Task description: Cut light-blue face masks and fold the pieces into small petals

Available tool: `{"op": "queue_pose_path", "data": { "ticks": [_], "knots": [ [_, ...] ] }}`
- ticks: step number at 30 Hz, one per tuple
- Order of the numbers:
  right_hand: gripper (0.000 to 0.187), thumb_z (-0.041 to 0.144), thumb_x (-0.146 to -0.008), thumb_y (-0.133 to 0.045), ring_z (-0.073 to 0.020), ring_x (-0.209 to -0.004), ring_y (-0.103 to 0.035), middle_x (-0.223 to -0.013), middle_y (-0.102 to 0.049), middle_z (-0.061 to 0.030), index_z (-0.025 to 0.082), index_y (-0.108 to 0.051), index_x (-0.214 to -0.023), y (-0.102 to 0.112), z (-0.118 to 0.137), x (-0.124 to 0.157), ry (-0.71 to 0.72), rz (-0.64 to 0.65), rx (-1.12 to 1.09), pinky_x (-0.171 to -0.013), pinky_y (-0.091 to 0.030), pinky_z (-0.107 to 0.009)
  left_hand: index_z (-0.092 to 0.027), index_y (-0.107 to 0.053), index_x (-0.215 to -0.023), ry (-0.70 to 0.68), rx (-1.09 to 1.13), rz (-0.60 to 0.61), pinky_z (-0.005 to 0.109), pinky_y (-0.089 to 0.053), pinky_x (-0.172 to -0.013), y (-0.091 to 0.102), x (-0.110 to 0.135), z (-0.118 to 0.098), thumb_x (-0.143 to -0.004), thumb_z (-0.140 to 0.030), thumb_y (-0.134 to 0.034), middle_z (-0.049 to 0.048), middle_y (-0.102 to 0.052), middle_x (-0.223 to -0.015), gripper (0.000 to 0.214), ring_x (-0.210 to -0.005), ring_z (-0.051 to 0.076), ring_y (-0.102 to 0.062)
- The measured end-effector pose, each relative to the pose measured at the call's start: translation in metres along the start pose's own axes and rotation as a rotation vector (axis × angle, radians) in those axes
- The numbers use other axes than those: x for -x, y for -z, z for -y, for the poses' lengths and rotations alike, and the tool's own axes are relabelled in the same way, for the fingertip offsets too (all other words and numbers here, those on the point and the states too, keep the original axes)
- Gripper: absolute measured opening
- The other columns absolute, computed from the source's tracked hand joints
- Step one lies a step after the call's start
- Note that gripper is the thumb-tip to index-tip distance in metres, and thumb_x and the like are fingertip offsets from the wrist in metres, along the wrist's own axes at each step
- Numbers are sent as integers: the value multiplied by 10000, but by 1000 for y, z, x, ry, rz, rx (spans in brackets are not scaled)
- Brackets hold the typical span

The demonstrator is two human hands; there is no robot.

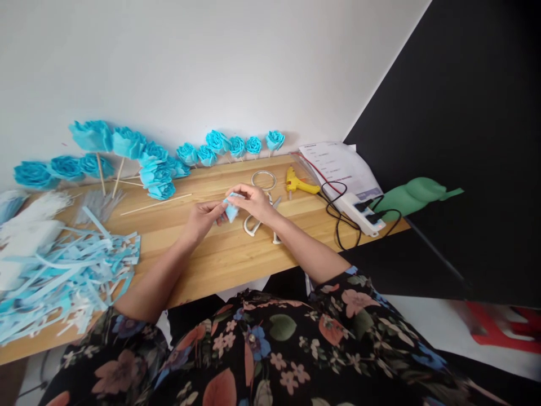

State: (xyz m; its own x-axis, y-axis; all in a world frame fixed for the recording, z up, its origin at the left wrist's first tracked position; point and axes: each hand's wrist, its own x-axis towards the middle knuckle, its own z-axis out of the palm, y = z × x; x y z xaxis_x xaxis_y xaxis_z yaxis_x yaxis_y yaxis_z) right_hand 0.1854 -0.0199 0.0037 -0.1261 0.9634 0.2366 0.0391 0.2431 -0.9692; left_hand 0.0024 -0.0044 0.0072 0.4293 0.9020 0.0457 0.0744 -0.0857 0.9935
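Our left hand (204, 217) and right hand (255, 201) pinch blue paper (231, 212), left of scissors (253, 231); we seem to be shaping it, probably needing steady pressure next.

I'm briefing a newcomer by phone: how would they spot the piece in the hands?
Find the wooden table against the white wall. Near its middle, the left hand and right hand hold a small pale-blue piece. Paler than the blue flowers behind, it alone is held.

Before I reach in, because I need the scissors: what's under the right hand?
White-handled scissors lie on the wooden tabletop there: handles show on the near side of the right hand, a blade beyond the wrist. Their middle is covered.
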Motion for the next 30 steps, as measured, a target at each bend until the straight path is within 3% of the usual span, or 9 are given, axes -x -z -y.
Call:
{"op": "queue_pose_path", "data": {
  "ticks": [4,9,14,19,23,25,30],
  "knots": [
    [244,401,-815,-706,-135,-801,-629,-896,-706,-12,191,-713,-940,2,2,0,45,-25,64,-760,-508,-268,-154,-733,-658,50,112,-20,256,-398,-472,1,-2,4,-716,-578,-771,35,-640,-555,429,-437,116,-522],
    [128,276,-827,-670,-163,-982,-651,-1037,-711,-38,199,-738,-903,6,3,-1,188,9,179,-917,-491,-318,-145,-685,-615,66,192,-32,250,-418,-473,2,-3,6,-707,-558,-782,42,-629,-554,435,-449,113,-524],
    [178,187,-846,-608,-171,-1088,-647,-1156,-708,-46,211,-757,-940,6,-1,-2,207,46,243,-982,-475,-345,-143,-679,-603,53,213,-85,245,-425,-471,0,-3,2,-699,-540,-787,38,-619,-546,422,-458,113,-521],
    [195,201,-856,-603,-175,-1103,-645,-1168,-706,-56,210,-760,-972,6,-3,-2,214,60,258,-997,-471,-356,-140,-696,-648,70,233,-122,246,-428,-463,-1,-3,0,-666,-529,-804,25,-622,-549,404,-454,115,-524],
    [208,316,-909,-588,-188,-1162,-623,-1185,-695,-58,213,-749,-991,6,4,1,175,119,201,-1033,-443,-359,-150,-707,-723,57,234,-172,246,-428,-474,1,-4,3,-659,-516,-803,14,-642,-578,383,-474,120,-527],
    [239,382,-933,-570,-185,-1108,-636,-1114,-706,-48,206,-730,-963,5,5,1,132,127,147,-995,-457,-342,-156,-704,-721,32,205,-192,241,-415,-484,2,-4,5,-677,-503,-791,3,-629,-569,361,-474,112,-515],
    [327,492,-876,-644,-132,-770,-621,-837,-658,9,194,-647,-1009,2,-3,-1,-6,39,14,-732,-485,-256,-161,-697,-682,-41,93,-197,234,-392,-516,2,-1,1,-743,-439,-742,-6,-599,-549,288,-498,107,-501]
  ]
}}
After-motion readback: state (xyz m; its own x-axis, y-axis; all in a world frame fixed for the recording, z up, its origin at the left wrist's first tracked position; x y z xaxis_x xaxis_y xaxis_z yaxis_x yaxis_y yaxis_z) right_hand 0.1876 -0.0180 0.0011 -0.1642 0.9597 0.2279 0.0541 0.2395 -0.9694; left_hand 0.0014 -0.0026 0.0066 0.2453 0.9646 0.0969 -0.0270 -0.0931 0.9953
